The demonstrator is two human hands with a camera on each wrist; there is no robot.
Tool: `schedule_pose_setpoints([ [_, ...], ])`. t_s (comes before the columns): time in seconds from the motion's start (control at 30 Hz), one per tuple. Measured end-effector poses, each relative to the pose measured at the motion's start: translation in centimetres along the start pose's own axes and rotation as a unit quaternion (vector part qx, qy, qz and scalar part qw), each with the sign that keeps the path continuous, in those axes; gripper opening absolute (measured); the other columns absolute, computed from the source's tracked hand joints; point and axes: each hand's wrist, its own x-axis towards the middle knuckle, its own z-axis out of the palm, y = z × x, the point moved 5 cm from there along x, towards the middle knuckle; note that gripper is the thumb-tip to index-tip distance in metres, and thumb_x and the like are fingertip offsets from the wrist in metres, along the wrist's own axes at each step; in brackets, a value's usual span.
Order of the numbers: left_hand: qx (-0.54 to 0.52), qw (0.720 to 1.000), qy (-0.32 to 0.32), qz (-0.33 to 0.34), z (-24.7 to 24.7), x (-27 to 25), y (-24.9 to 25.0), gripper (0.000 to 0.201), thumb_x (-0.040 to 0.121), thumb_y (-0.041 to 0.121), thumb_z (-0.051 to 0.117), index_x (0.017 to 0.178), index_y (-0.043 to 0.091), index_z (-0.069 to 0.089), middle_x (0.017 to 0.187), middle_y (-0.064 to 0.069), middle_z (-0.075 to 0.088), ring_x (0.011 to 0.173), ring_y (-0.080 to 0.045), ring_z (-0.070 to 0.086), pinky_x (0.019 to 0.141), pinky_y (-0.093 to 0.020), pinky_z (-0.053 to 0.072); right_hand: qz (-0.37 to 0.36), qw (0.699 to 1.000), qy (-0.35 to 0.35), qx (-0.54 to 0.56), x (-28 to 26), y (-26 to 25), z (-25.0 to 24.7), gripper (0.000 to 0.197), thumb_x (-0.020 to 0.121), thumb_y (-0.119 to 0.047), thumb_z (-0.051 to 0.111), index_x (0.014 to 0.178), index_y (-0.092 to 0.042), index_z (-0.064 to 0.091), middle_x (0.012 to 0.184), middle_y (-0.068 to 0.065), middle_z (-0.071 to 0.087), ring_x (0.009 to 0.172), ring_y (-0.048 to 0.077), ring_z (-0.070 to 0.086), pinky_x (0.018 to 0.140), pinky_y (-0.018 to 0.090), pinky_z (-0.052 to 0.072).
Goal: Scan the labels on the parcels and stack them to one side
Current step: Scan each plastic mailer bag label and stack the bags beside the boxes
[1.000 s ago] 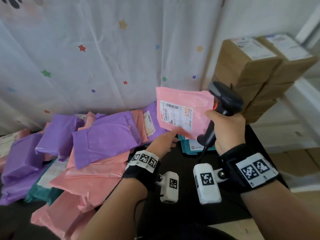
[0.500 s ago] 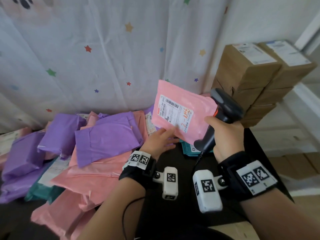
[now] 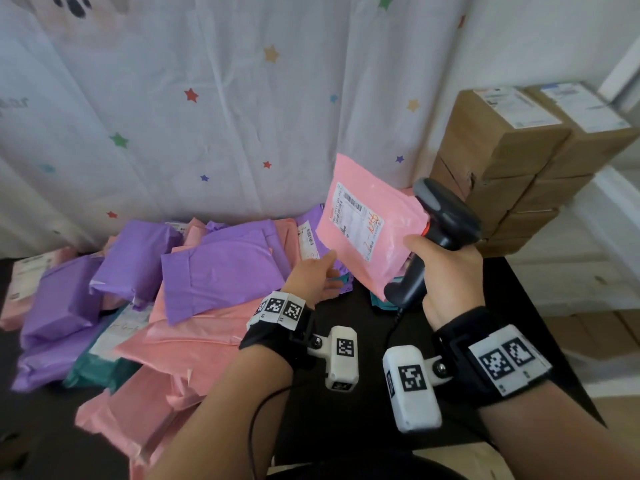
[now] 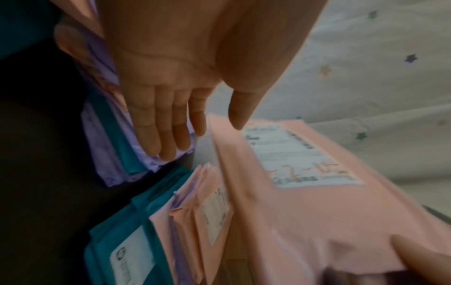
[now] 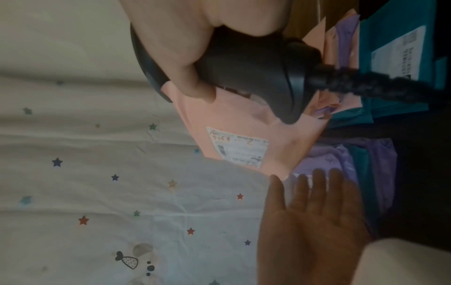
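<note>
A pink parcel, label facing up, is held tilted above the black table, pinched by the right hand together with the black scanner. The left hand, at its 8 o'clock, is flat-fingered and holds nothing. Purple, pink and teal parcels lie heaped at 9 o'clock; cardboard boxes are stacked at 2 o'clock.

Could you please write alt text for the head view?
The right hand grips a black scanner and pinches a labelled pink parcel upright. The open left hand reaches beneath it, beside piled purple, pink and teal mailers.
</note>
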Motion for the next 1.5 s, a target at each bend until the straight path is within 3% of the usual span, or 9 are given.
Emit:
schedule_pose_setpoints([
  [0.13,-0.074,0.995,-0.060,-0.015,1.0,-0.1,-1.3,0.043,0.094,0.049,0.050,0.114,0.011,0.056,0.106,-0.013,0.069,0.096,-0.028,0.067,0.089,-0.043,0.054,0.012,1.000,0.000,0.020,-0.2,0.3,-0.3,0.035,0.071,-0.009,0.080,0.103,-0.014,0.068,0.090,-0.002,0.073,0.087,0.014,0.070,0.077,0.034,0.054],
  [0.27,-0.144,0.985,-0.078,0.060,1.3,-0.5,0.1,0.031,0.091,0.013,0.061,0.122,0.011,0.056,0.111,-0.009,0.071,0.098,-0.027,0.069,0.083,-0.046,0.057,0.013,1.000,0.002,0.022,-0.1,1.0,-0.6,0.045,0.071,-0.011,0.081,0.113,-0.010,0.065,0.097,0.001,0.071,0.090,0.014,0.067,0.070,0.029,0.048],
  [0.47,-0.126,0.980,0.030,0.150,-0.8,-1.0,3.3,0.018,0.083,-0.002,0.066,0.095,0.011,0.063,0.096,-0.007,0.072,0.089,-0.025,0.070,0.074,-0.038,0.059,-0.003,1.000,-0.007,-0.012,0.5,1.4,-0.1,0.032,0.071,-0.016,0.081,0.101,-0.012,0.070,0.090,0.004,0.074,0.087,0.019,0.073,0.075,0.038,0.060],
  [0.57,-0.053,0.971,0.103,0.207,-2.4,-1.3,4.8,0.020,0.081,0.004,0.069,0.100,0.007,0.064,0.099,-0.008,0.072,0.090,-0.025,0.070,0.077,-0.037,0.058,-0.042,0.998,-0.024,-0.040,0.5,1.3,0.3,0.015,0.079,-0.020,0.079,0.091,-0.022,0.069,0.086,0.001,0.075,0.083,0.017,0.074,0.084,0.045,0.060],
  [0.73,0.086,0.942,0.182,0.267,-4.4,-1.3,6.2,0.021,0.085,0.007,0.065,0.106,0.008,0.067,0.093,0.001,0.068,0.081,-0.014,0.065,0.063,-0.018,0.050,-0.077,0.990,-0.062,-0.104,0.0,1.2,1.0,0.014,0.085,-0.035,0.074,0.081,-0.030,0.062,0.059,-0.008,0.066,0.057,0.013,0.065,0.069,0.040,0.060],
  [0.93,0.151,0.934,0.193,0.262,-4.6,-1.2,5.2,0.012,0.083,0.010,0.067,0.095,0.012,0.067,0.087,0.000,0.067,0.083,-0.021,0.066,0.076,-0.033,0.055,-0.081,0.977,-0.154,-0.126,-1.2,1.8,2.5,0.022,0.083,-0.020,0.077,0.088,-0.001,0.066,0.053,0.000,0.059,0.044,0.012,0.055,0.046,0.024,0.047],
  [1.0,0.151,0.935,0.191,0.257,-4.4,-1.1,4.7,0.015,0.084,0.011,0.068,0.098,0.010,0.068,0.084,0.002,0.066,0.080,-0.018,0.066,0.073,-0.031,0.056,-0.075,0.973,-0.178,-0.129,-1.6,2.0,2.9,0.019,0.083,-0.016,0.076,0.085,-0.001,0.065,0.050,0.000,0.058,0.044,0.012,0.053,0.045,0.024,0.047],
  [1.13,0.160,0.933,0.190,0.260,-4.2,-1.0,4.0,0.016,0.084,0.011,0.068,0.100,0.008,0.069,0.080,0.006,0.065,0.067,0.000,0.060,0.052,-0.008,0.046,-0.070,0.969,-0.193,-0.138,-2.0,2.4,3.2,0.013,0.085,-0.013,0.074,0.080,-0.004,0.065,0.046,-0.003,0.057,0.038,0.008,0.051,0.042,0.019,0.044],
  [1.5,0.170,0.935,0.189,0.247,-4.1,-0.7,3.5,0.023,0.086,0.012,0.067,0.108,0.005,0.068,0.099,-0.005,0.071,0.081,-0.015,0.063,0.063,-0.017,0.048,-0.066,0.968,-0.178,-0.165,-1.6,2.8,2.9,0.019,0.085,-0.020,0.073,0.069,-0.015,0.064,0.048,0.002,0.060,0.041,0.009,0.055,0.043,0.016,0.045],
])
